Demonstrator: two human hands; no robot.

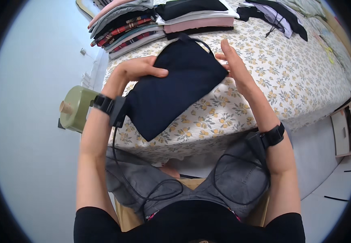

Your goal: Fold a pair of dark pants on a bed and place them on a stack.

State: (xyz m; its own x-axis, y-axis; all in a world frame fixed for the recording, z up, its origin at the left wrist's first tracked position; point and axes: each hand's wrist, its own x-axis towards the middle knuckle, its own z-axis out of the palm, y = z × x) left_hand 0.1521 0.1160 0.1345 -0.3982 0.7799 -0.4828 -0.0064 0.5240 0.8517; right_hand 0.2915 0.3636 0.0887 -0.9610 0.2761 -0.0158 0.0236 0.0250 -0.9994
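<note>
Left hand (141, 69) pinches the folded navy garment (171, 91) above the bed (264, 81), right hand (234, 65) flat against its edge — loosen either, and I judge the fold sags open.

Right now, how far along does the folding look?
Done: two stacks of folded clothes sit at the bed's far edge. In hand: a folded navy garment, left hand gripping it, right hand against its edge. Left: dark loose garments lie unfolded beyond.

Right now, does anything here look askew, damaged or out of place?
Nothing stands out. Both hands, left and right, hold a folded dark navy cloth over the floral bedspread; the folded clothes stacks sit neat.
</note>
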